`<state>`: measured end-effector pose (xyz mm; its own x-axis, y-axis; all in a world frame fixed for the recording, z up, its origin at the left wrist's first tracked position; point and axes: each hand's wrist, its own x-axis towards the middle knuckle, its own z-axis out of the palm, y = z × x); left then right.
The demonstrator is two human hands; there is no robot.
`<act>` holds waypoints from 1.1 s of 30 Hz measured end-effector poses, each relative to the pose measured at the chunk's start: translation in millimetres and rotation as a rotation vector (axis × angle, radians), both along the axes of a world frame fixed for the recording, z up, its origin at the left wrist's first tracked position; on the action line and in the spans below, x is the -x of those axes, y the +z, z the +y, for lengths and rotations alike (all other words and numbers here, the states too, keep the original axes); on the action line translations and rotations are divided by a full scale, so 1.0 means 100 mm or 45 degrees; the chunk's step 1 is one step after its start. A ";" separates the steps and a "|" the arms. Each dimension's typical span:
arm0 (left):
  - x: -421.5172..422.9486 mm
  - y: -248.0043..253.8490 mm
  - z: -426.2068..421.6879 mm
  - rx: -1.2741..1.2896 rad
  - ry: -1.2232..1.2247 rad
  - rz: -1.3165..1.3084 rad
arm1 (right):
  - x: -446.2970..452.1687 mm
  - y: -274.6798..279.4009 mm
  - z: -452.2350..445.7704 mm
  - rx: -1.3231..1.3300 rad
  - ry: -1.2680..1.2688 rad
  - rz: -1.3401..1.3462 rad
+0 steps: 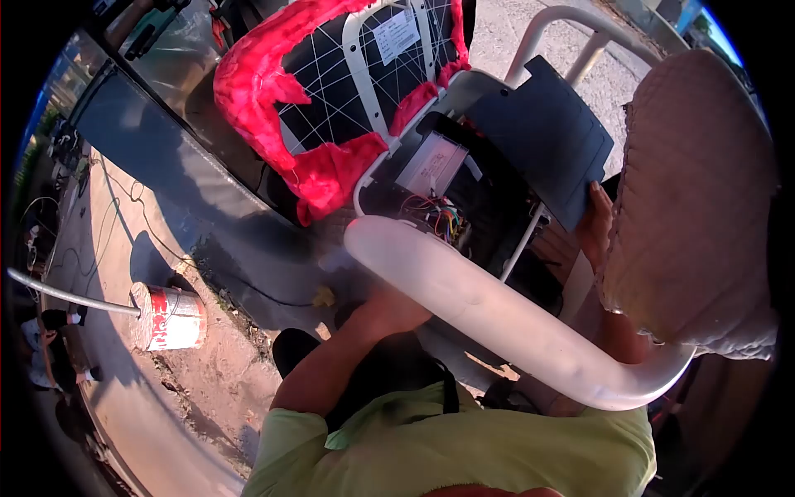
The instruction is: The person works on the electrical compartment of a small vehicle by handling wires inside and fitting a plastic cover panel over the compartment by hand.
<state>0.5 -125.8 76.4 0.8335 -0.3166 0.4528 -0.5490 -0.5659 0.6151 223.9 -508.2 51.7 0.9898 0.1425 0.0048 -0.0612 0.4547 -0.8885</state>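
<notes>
My left hand (399, 308) reaches under a thick pale tube (489, 302), and its fingers are hidden behind the tube. At the right, my right hand (595, 224) grips the edge of a dark flat cover panel (538, 132), which stands tilted up. Beside the panel lies an open compartment with a silver controller box (432, 164) and a bundle of coloured wires (447, 217). A seat with a red fuzzy cover (331, 178) is tipped up behind the compartment, showing its black underside and white lacing.
A brown quilted cover (691, 190) hangs over the right end of the tube. Pale metal rails (580, 37) rise behind the panel. On the ground at left stands a paint-stained bucket (178, 319) with a pole in it. A dark cable (248, 286) runs along the ground.
</notes>
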 end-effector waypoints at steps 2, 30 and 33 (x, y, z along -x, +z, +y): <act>-0.05 -0.16 -0.02 0.095 0.044 0.067 | 0.16 0.10 0.20 -0.025 0.110 -0.051; 0.78 1.12 0.83 0.670 0.802 0.975 | 1.62 0.88 1.37 0.021 -0.039 0.730; 0.41 1.39 0.82 0.839 0.782 0.911 | 1.70 0.97 1.50 0.093 -0.117 0.781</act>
